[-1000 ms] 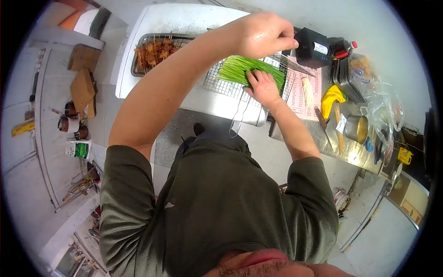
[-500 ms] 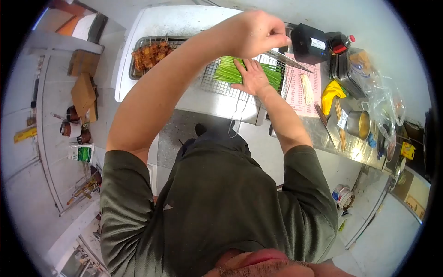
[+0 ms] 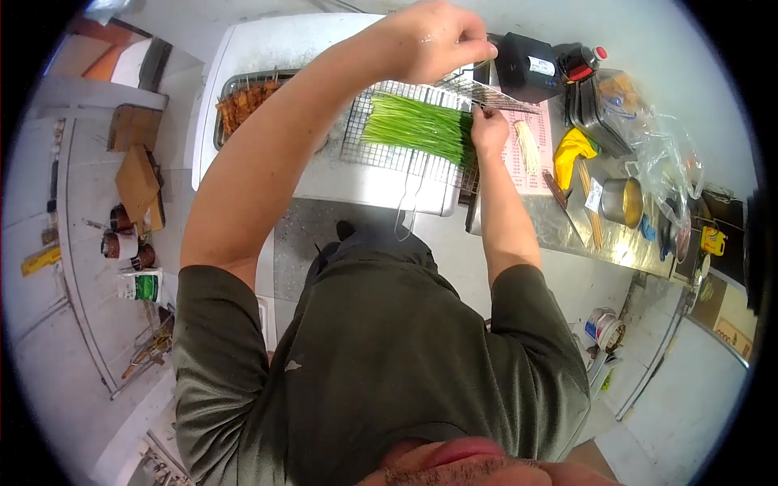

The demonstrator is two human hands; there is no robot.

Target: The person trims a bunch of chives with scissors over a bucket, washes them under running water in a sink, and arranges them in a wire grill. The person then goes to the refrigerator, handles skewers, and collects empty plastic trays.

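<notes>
Green garlic chives (image 3: 417, 125) lie in a row on the lower half of a wire grilling basket (image 3: 354, 134), whose long wire handle points toward me. Raised above the far right part is the basket's other mesh half (image 3: 510, 100), seen almost edge-on. My left hand (image 3: 446, 44) is high over the back of the basket, thumb and fingers pinched on what looks like a thin wire handle of that raised half. Beside the chives' right ends, my right hand (image 3: 489, 131) is closed at the basket's edge; its fingertips are partly hidden.
Skewered meat (image 3: 243, 105) fills a tray at the left. To the right are enoki mushrooms (image 3: 528, 150) on a pink sheet, a black box (image 3: 528, 66), a yellow cloth (image 3: 574, 154), a knife (image 3: 567, 206), wooden skewers (image 3: 590, 202) and a metal pot (image 3: 621, 202).
My right hand has lifted off the chives, moved right and closed at the basket's right edge. My left hand has risen slightly and stays pinched.
</notes>
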